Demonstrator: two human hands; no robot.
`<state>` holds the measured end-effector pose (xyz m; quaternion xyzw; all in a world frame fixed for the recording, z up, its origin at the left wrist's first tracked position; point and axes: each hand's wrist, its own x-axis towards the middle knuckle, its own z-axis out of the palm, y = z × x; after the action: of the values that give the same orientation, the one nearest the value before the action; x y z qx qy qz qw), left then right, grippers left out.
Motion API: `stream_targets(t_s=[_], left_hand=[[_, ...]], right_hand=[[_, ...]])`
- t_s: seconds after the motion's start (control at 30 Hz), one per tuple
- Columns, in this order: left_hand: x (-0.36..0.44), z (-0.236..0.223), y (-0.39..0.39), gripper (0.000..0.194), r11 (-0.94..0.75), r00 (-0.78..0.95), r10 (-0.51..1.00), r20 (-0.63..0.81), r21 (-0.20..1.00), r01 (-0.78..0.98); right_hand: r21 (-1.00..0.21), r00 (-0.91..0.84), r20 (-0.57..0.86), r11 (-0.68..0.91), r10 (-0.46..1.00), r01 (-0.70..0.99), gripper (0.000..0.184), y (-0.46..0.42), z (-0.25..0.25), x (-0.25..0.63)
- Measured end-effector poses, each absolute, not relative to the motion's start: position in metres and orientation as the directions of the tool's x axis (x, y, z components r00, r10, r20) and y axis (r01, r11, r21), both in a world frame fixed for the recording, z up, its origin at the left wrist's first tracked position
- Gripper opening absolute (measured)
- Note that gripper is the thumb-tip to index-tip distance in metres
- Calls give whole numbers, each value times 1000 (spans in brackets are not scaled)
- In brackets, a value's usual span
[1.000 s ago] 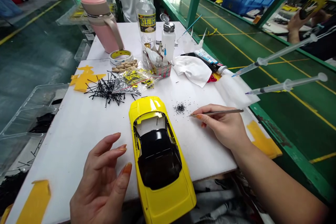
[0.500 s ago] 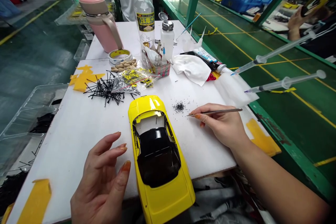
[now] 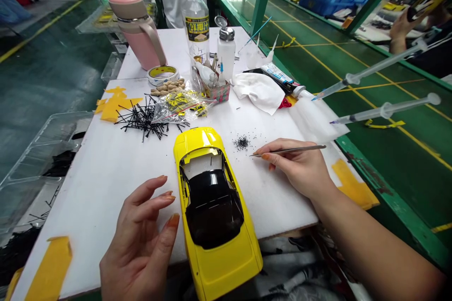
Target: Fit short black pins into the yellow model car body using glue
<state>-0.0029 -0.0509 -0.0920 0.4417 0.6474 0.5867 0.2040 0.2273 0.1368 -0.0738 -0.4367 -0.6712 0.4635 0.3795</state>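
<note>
The yellow model car body point(image 3: 213, 202) lies at the near edge of the white bench point(image 3: 102, 193), its near end reaching past this edge. The person's left hand point(image 3: 141, 240), fingers parted and holding nothing, is just beside the car. The right hand point(image 3: 300, 169), toward the right edge, pinches metal tweezers point(image 3: 303, 149), whose tips are near the scattered tiny black grains point(image 3: 242, 143).
</note>
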Motion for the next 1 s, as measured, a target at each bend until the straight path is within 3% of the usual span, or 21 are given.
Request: stream_targets(t_s=[1.0], left_hand=[[-3,-91,-52,19,-58,-514,821,247,933,356]], right_hand=[[-912,-391,170,294,905,285,9,136,-74,229]])
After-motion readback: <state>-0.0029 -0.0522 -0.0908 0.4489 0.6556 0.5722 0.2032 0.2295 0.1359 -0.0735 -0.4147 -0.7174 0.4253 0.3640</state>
